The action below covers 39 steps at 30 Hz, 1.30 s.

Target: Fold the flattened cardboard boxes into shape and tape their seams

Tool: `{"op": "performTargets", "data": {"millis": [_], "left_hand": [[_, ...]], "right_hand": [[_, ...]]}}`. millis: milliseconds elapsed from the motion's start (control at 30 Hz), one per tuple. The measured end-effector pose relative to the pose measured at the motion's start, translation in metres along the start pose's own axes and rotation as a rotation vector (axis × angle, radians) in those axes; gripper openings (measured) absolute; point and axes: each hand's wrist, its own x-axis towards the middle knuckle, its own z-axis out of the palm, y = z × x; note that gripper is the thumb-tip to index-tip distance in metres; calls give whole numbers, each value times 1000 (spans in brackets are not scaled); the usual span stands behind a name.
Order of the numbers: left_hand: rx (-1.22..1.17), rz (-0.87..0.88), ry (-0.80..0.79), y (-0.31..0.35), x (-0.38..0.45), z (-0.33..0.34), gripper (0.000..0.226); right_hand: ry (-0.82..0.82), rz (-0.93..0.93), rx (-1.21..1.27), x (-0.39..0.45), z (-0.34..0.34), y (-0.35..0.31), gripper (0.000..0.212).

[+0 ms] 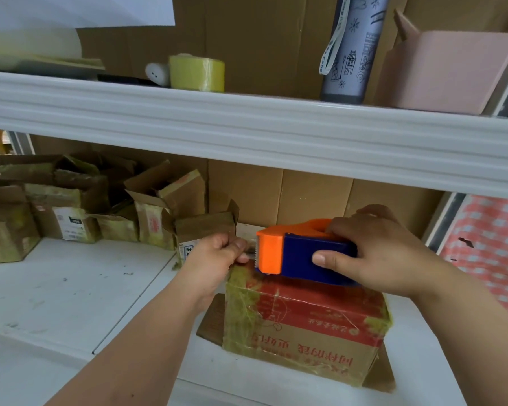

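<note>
Presently, I am taping the top seam of the printed cardboard box (305, 326), which stands folded into shape on the white bench (71, 288), directly in front of me and below the shelf rail (247, 133). My right hand (384, 253) is closed round the blue body of the tape dispenser (299, 256), thumb pressed on its near side, with the orange cutter end resting on the box's top left edge. My left hand (217, 256) pinches something small between thumb and fingertips just beside the cutter; I judge it to be the free end of the tape, though the strip itself is too faint to confirm. To do this step well, I would keep that end taut and low, anchor it over the left edge, then draw the dispenser along the seam in one level stroke, pressing down so no bubbles form. Finished boxes (71, 206) are heaped at the far left; a spare tape roll (197, 72) sits on the shelf above.
</note>
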Motion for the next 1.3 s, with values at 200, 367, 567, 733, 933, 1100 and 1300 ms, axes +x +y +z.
{"op": "performTargets", "data": {"millis": [200, 367, 567, 733, 933, 1100, 1300], "left_hand": [[20, 35, 5, 5, 0, -3, 18], [-79, -24, 55, 11, 7, -19, 15], [-184, -127, 16, 15, 8, -36, 10], [-59, -88, 61, 30, 7, -37, 12], [-222, -221, -64, 44, 1, -28, 21], [-328, -341, -100, 24, 3, -27, 28], [-361, -395, -78, 21, 5, -30, 18]], "right_hand": [[15, 52, 107, 2, -11, -6, 54], [-52, 253, 301, -2, -23, 3, 45], [-86, 335, 327, -9, -32, 15, 39], [-119, 393, 273, -8, -33, 10, 44], [-84, 400, 291, -5, -27, 10, 44], [-48, 389, 357, -6, -26, 15, 43], [-63, 396, 325, -1, -31, 4, 44]]}}
